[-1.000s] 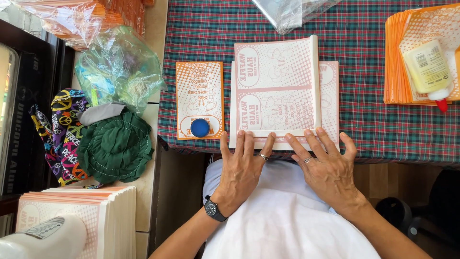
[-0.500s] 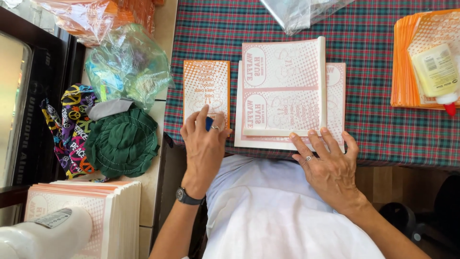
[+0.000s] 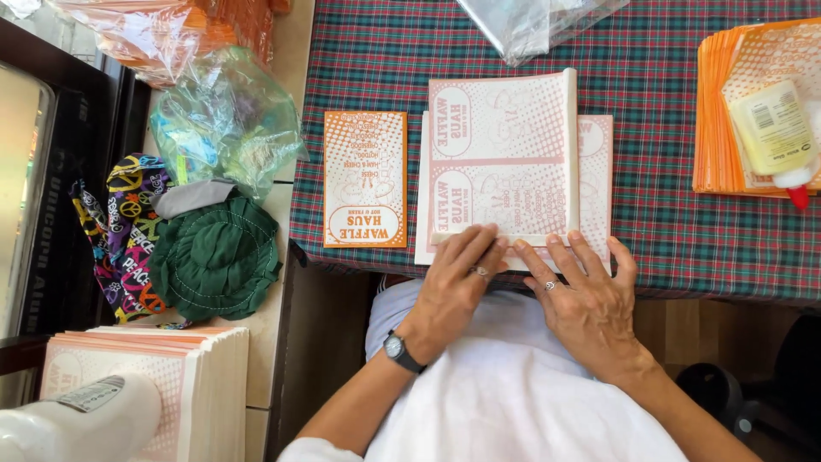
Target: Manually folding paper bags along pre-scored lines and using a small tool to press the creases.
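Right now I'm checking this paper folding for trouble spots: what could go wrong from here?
The pink-printed white paper sheet overhangs the plaid tablecloth's near edge, so pressing there may crease it crooked. The left hand and right hand hold only the bottom fold; the top could shift. The glue bottle lying on orange sheets might leak.

plaid-clothed table (image 3: 684, 257) | pale counter (image 3: 274, 222) | possibly window (image 3: 21, 197), bright

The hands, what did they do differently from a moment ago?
The left hand left the orange printed sheet, where it had touched a blue round thing that no longer shows, and returned to the near edge of the pink folded paper. The right hand stayed pressing that edge. The glue bottle stayed too.
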